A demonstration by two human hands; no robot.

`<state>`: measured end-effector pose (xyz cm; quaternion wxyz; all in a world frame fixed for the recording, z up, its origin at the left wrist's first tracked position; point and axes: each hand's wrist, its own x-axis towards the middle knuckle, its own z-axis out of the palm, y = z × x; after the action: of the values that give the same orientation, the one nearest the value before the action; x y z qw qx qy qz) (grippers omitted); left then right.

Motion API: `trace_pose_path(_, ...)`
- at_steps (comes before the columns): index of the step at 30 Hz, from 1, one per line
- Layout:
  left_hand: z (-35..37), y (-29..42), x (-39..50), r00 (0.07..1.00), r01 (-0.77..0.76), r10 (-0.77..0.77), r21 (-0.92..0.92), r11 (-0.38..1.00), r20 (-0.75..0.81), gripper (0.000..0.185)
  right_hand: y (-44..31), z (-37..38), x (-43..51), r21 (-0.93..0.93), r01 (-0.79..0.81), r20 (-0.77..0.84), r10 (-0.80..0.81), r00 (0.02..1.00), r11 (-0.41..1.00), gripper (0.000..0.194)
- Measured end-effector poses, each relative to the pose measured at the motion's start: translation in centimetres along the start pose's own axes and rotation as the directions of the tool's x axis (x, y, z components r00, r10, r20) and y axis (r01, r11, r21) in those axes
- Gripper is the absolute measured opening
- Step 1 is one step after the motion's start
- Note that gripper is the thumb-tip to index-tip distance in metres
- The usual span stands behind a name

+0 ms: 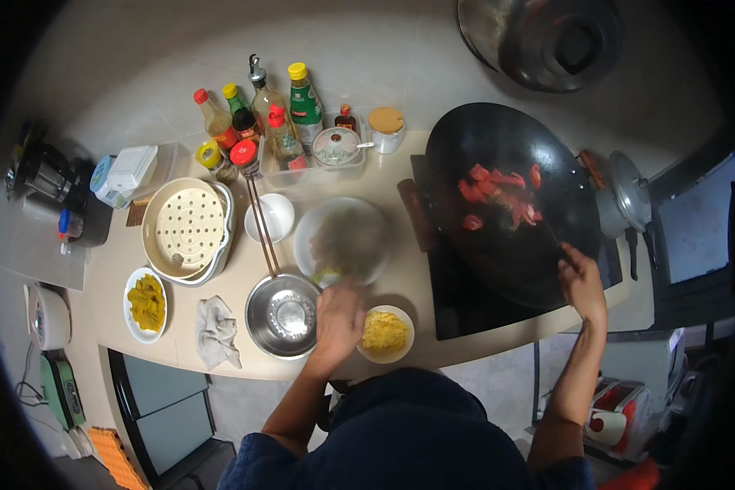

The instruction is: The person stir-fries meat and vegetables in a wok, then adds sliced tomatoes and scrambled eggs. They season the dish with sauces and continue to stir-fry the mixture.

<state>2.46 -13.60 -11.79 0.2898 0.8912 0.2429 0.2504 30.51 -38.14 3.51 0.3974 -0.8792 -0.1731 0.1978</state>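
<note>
My right hand [579,278] grips a dark thin handle, likely of a spatula, that slants into a large black wok [496,263]. Inside the wok lie red tomato pieces [496,184]. My left hand [341,315], blurred, is at the near edge of a pale plate [303,236]; whether its fingers grasp the rim does not show. Dark, blurred food [352,239] covers much of that plate. To the left of this hand is a stainless steel bowl [260,315], its right edge partly hidden by it. A white bowl of yellow scrambled egg [384,335] stands to its right.
Wooden chopsticks [263,229] lean over a small white bowl [282,214]. Seasoning bottles [306,104] line the wall. A perforated steamer basket [190,226], a dish of yellow-green food [146,303] and a crumpled cloth [216,334] are leftward. A lidded pot [623,193] stands beyond the wok.
</note>
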Motion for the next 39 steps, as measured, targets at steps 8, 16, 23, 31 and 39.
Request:
trace_pose_path(8,-2.6,-0.8,-4.2,0.998,0.067,-0.066,0.043,0.997,-0.015,0.028,0.2,1.1,1.6,0.017,0.035,0.104,-0.036,0.994,0.999,0.037)
trace_pose_path(16,-9.4,-14.7,-13.2,0.674,0.666,-0.308,0.373,0.646,-0.672,0.035,1.5,-5.7,-5.0,-0.078,-0.047,0.089,0.054,0.995,0.996,0.041)
trace_pose_path(23,-9.3,-19.0,-13.9,0.598,0.735,-0.544,0.132,0.665,-0.589,0.011,-0.6,-3.9,-3.6,-0.168,0.142,0.318,-0.082,0.945,0.976,0.036)
trace_pose_path(31,-8.2,-19.4,-13.4,0.670,0.512,-0.331,0.089,0.855,-0.665,0.034,3.7,-0.8,6.9,-0.275,0.269,-0.114,-0.309,0.944,0.923,0.036)
trace_pose_path(39,-9.3,-21.1,-16.0,0.656,0.559,-0.475,-0.046,0.828,-0.586,0.037,0.0,-5.4,0.7,0.211,0.124,0.043,-0.136,0.990,0.970,0.035)
